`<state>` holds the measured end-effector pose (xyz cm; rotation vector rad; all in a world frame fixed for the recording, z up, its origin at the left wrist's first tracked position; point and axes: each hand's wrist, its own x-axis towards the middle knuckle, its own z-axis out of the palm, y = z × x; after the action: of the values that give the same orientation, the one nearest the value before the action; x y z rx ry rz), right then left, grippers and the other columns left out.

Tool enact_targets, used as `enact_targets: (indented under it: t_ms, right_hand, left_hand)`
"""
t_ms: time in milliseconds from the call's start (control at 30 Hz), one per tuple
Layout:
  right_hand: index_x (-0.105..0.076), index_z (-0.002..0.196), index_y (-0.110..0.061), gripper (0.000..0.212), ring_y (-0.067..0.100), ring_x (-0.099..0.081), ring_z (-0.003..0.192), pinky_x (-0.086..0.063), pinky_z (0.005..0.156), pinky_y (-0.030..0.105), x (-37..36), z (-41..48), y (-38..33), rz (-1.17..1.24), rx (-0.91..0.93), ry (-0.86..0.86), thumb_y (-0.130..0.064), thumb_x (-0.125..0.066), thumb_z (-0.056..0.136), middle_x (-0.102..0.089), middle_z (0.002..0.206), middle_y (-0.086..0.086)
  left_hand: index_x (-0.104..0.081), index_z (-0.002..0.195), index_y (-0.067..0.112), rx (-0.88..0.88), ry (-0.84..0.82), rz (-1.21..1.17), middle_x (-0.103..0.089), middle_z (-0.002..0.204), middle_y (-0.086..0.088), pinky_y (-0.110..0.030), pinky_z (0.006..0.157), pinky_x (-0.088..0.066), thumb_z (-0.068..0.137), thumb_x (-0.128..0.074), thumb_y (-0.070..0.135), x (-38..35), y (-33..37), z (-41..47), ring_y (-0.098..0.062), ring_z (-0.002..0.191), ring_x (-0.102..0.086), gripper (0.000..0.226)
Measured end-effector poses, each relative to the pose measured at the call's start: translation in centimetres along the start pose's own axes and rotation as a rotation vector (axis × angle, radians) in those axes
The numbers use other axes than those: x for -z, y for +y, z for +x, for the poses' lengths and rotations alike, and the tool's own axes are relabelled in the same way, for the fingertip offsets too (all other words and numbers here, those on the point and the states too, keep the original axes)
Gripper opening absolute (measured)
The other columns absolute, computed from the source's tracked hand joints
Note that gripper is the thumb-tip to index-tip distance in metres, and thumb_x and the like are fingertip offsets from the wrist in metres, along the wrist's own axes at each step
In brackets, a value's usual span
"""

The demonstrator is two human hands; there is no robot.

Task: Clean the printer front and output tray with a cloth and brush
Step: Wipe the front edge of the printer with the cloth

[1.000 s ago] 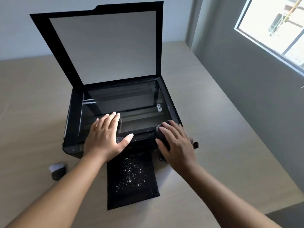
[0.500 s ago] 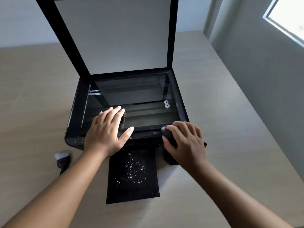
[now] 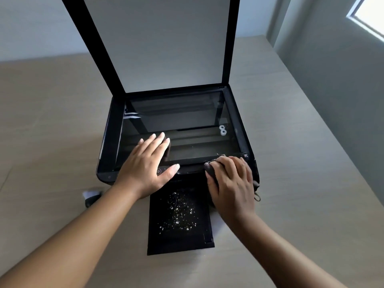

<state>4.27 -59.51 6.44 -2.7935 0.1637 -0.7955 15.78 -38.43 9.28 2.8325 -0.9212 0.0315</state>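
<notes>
Your left hand (image 3: 147, 169) lies flat, fingers together and thumb spread, on the front edge of the printer (image 3: 108, 154), its fingertips on the scanner glass (image 3: 187, 113). Your right hand (image 3: 232, 186) presses a dark cloth (image 3: 209, 169) onto the printer's front right corner, fingers spread over it rather than pinching it. The lid (image 3: 158, 44) stands raised. The output tray (image 3: 178, 242) reaches toward the table's (image 3: 52, 121) near edge, dotted with white specks (image 3: 180, 213). The brush (image 3: 91, 197) lies on the table left of the tray.
</notes>
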Motion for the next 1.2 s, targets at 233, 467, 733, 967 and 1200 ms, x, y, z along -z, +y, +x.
enact_targets:
  t_ms: [233,467,733,967,1200]
  right_hand:
    - [-0.065,0.112,-0.025,0.025,0.023,-0.054,0.115,-0.032,0.111,0.045,-0.4,-0.1,-0.8,-0.015,0.113,-0.027,-0.037,-0.056,0.092,-0.062,0.112,-0.004]
    - [-0.066,0.105,-0.025,0.022,0.02,-0.051,0.11,-0.039,0.096,0.037,-0.6,-0.3,-2.2,0.087,0.07,-0.096,-0.037,-0.055,0.09,-0.059,0.107,-0.007]
    - [-0.069,0.112,-0.019,0.026,0.025,-0.055,0.112,-0.042,0.096,0.04,-1.4,-1.2,-6.7,0.022,-0.387,0.146,-0.03,-0.062,0.09,-0.066,0.111,-0.004]
    - [-0.069,0.111,-0.017,0.024,0.017,-0.054,0.102,-0.045,0.092,0.03,-0.1,-0.3,-8.2,0.298,-0.135,-0.03,-0.026,-0.062,0.09,-0.065,0.104,-0.006]
    - [-0.067,0.111,-0.022,0.021,0.023,-0.049,0.101,-0.033,0.09,0.012,3.8,-1.7,-1.0,0.223,-0.544,0.157,-0.018,-0.061,0.092,-0.059,0.104,-0.005]
  left_hand:
    - [-0.028,0.152,0.017,-0.17,-0.079,0.123,-0.023,0.16,0.0,-0.043,0.118,-0.022,0.073,-0.048,0.074,0.6,-3.2,-0.8,-0.017,0.147,-0.02,0.1]
    - [-0.031,0.151,0.015,-0.133,-0.02,0.107,-0.025,0.159,-0.001,-0.044,0.118,-0.023,0.072,-0.046,0.076,-0.5,-0.8,-0.4,-0.018,0.147,-0.022,0.101]
    - [-0.029,0.151,0.016,-0.252,-0.021,0.066,-0.026,0.159,-0.002,-0.042,0.119,-0.019,0.071,-0.044,0.078,0.0,-4.8,-0.5,-0.019,0.147,-0.023,0.103]
    - [-0.031,0.15,0.014,-0.246,-0.006,0.069,-0.027,0.158,-0.004,-0.043,0.119,-0.02,0.071,-0.037,0.079,0.0,-4.7,-0.2,-0.022,0.146,-0.026,0.102]
    - [-0.029,0.151,0.014,-0.244,0.009,0.109,-0.027,0.159,-0.005,-0.041,0.12,-0.017,0.071,-0.035,0.079,-0.2,-4.4,-0.2,-0.021,0.146,-0.025,0.103]
